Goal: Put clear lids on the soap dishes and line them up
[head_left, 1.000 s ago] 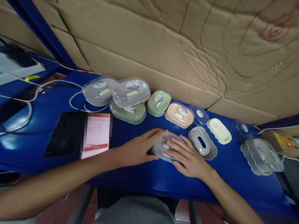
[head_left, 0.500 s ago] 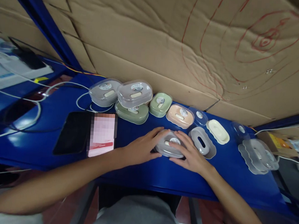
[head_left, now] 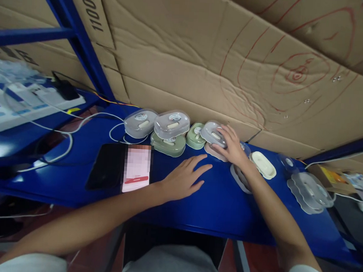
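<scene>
Right fingers (head_left: 230, 135) clamp a clear-lidded gray box (head_left: 211, 131) over a peach box (head_left: 215, 152); left fingers (head_left: 202, 169) spread.

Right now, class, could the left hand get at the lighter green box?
Probably yes: the left hand is empty and bare table lies before the lighter green box, though the grey box in the right hand crowds its right side.

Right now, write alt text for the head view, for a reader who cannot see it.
A person's right hand has a gray lidded box in its grip, on or just above a peach box; the left hand, open and empty, is over a blue table. More lidded boxes sit left, loose box parts right.
</scene>
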Available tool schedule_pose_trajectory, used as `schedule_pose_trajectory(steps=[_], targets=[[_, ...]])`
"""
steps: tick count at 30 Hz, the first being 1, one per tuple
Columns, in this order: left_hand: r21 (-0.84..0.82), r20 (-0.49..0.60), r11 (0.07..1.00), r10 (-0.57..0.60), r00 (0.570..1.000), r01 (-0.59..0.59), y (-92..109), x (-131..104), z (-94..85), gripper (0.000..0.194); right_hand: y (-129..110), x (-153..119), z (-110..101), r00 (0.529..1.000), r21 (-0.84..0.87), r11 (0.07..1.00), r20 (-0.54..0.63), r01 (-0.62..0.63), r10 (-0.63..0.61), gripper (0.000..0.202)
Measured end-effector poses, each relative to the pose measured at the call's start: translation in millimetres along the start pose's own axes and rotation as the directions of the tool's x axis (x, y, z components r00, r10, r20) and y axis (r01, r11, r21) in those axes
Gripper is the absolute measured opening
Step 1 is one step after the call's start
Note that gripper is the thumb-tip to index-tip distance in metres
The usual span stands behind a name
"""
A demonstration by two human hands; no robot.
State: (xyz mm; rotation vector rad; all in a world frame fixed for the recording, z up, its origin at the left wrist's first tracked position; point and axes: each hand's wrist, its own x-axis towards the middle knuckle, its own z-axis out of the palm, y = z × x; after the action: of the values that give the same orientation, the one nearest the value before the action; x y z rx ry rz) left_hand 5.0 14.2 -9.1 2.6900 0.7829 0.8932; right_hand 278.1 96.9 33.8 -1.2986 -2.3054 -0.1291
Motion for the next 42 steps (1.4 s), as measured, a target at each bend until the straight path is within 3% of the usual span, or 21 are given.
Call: schedule_pose_trajectory(steps=[3, 7, 9, 12, 14, 18, 20, 22, 23, 25, 27, 29, 31, 33, 34, 36, 38, 40, 42], targets=[[0.024, 0.060, 1.000, -0.005, 0.998, 0.003, -1, -2, 2.4, 0.045, -5, -4, -9, 0.998, -0.078, 0.996, 0.029, -0.050, 0.053, 0.070], [0.062, 0.131, 0.998, 0.014, 0.991, -0.023, 3, -4, 1.2, 0.037, -7, -50, -42, 0.980, -0.108, 0.975, -0.007, -0.196, 0.197, 0.053], [0.074, 0.164, 0.996, 0.027, 0.986, -0.040, 7, -5, 0.6, 0.036, 2, -77, -57, 0.938, -0.171, 0.937, 0.115, -0.306, 0.327, 0.051], [0.084, 0.192, 0.995, 0.039, 0.981, -0.056, 10, -7, 1.3, 0.035, 19, -107, -66, 0.836, -0.226, 0.892, 0.318, -0.392, 0.448, 0.048], [0.077, 0.207, 0.994, 0.056, 0.977, -0.073, 10, -7, 2.5, 0.038, 22, -115, -65, 0.821, -0.129, 0.907, 0.389, -0.402, 0.419, 0.045], [0.032, 0.262, 0.990, 0.127, 0.957, -0.141, 9, -5, 4.9, 0.054, -5, -115, -58, 0.892, 0.212, 0.930, 0.408, -0.302, 0.196, 0.035], [0.002, 0.273, 0.985, 0.167, 0.948, -0.174, 9, -3, 6.9, 0.061, -23, -113, -56, 0.918, 0.398, 0.892, 0.395, -0.215, 0.045, 0.032], [-0.032, 0.277, 0.980, 0.198, 0.940, -0.197, 9, -1, 8.8, 0.055, -31, -113, -56, 0.934, 0.521, 0.839, 0.355, -0.158, -0.045, 0.029], [-0.053, 0.275, 0.977, 0.213, 0.937, -0.207, 9, 0, 9.3, 0.045, -29, -114, -57, 0.948, 0.523, 0.840, 0.316, -0.146, -0.032, 0.028], [-0.112, 0.253, 0.969, 0.244, 0.936, -0.222, 9, 1, 7.9, 0.021, -12, -119, -57, 0.974, 0.368, 0.913, 0.199, -0.175, 0.107, 0.029], [-0.207, 0.211, 0.958, 0.243, 0.947, -0.199, 9, 1, 2.9, 0.013, 17, -128, -57, 0.947, 0.043, 0.947, 0.063, -0.317, 0.314, 0.036], [-0.294, 0.177, 0.951, 0.150, 0.973, -0.093, 8, -1, -4.2, 0.021, 48, -140, -53, 0.851, -0.264, 0.820, -0.010, -0.508, 0.525, 0.053], [-0.348, 0.178, 0.933, -0.036, 0.983, 0.098, 6, -1, -10.2, 0.030, 72, -151, -50, 0.718, -0.430, 0.652, 0.013, -0.624, 0.696, 0.068], [-0.384, 0.194, 0.874, -0.238, 0.952, 0.297, 4, 0, -12.5, 0.036, 84, -159, -50, 0.625, -0.492, 0.582, 0.094, -0.647, 0.775, 0.070], [-0.402, 0.193, 0.836, -0.320, 0.927, 0.373, 2, 1, -12.1, 0.038, 85, -162, -51, 0.610, -0.505, 0.583, 0.134, -0.636, 0.781, 0.068], [-0.417, 0.148, 0.790, -0.427, 0.892, 0.448, -1, 3, -9.8, 0.042, 79, -164, -56, 0.625, -0.519, 0.623, 0.200, -0.585, 0.754, 0.065], [-0.369, 0.067, 0.814, -0.458, 0.886, 0.449, -4, 6, -7.1, 0.045, 65, -165, -61, 0.649, -0.509, 0.678, 0.271, -0.531, 0.711, 0.062], [-0.252, 0.019, 0.882, -0.406, 0.914, 0.397, -5, 6, -5.1, 0.047, 48, -164, -65, 0.680, -0.456, 0.747, 0.343, -0.483, 0.648, 0.058], [-0.107, 0.054, 0.948, -0.297, 0.954, 0.301, -4, 5, -2.8, 0.051, 30, -161, -64, 0.727, -0.365, 0.825, 0.400, -0.432, 0.558, 0.055]])
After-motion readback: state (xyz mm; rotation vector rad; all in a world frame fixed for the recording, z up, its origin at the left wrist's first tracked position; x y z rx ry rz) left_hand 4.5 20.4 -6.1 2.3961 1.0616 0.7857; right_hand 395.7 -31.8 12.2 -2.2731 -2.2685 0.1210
